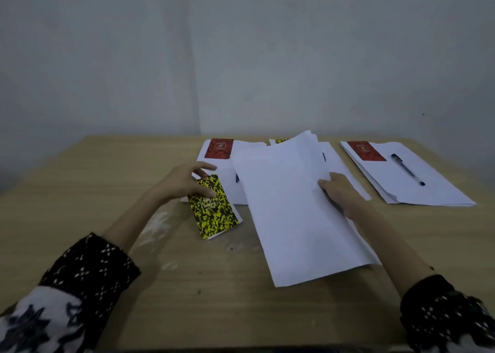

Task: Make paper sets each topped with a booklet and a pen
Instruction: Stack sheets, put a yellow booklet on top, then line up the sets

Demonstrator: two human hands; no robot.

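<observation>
My right hand (338, 191) grips the right edge of a stack of white paper sheets (292, 208), lifted and tilted over the table's middle. My left hand (184, 182) holds the top of a yellow-and-black booklet (213, 210) that rests at an angle on the wood. Behind it lies a paper set (222, 170) with a red booklet (219, 149) on it and a pen (237, 178) mostly hidden by the held sheets. At the far right sits another paper set (417, 181) with a red booklet (366, 151) and a black pen (407, 169).
A third paper set (337, 162) lies behind the held sheets, with a yellow booklet (280, 140) peeking out at its far end. The wooden table (107, 191) ends at a pale wall. Bare wood shows at left and front.
</observation>
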